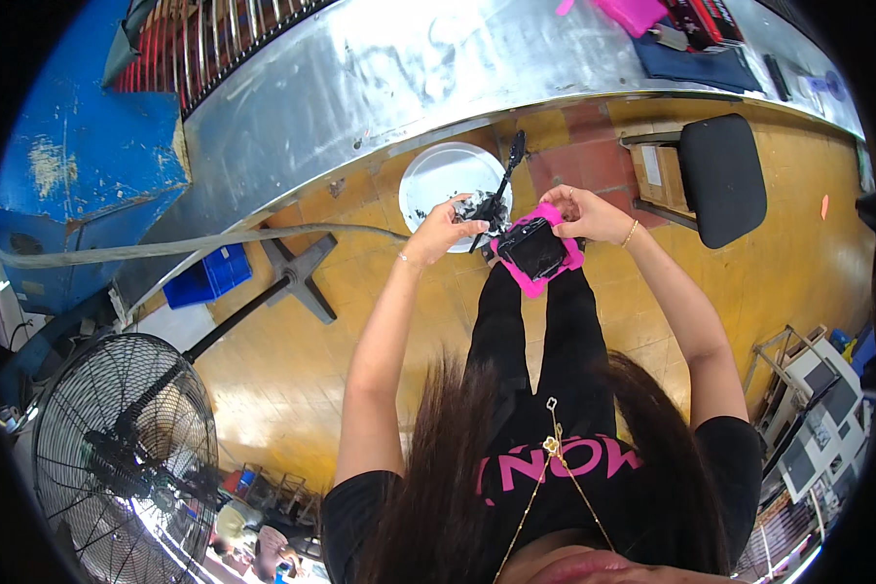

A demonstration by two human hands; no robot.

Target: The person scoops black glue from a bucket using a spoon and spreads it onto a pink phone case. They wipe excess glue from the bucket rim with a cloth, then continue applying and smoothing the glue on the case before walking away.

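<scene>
My left hand (445, 229) grips a black brush (501, 185) whose bristle end points down toward a black box-shaped part (531, 247). That part sits in a bright pink piece (565, 255) which my right hand (584, 214) holds by its upper edge. Both hands are raised in front of me, above my black-trousered legs. A white round bucket (436, 175) with dark residue inside stands on the yellow floor just beyond my left hand.
A long metal workbench (409, 68) curves across the top, with pink and dark items at its far right. A black stool (720, 175) stands right, a floor fan (117, 448) lower left, a blue crate (209, 274) and hose (165, 245) left.
</scene>
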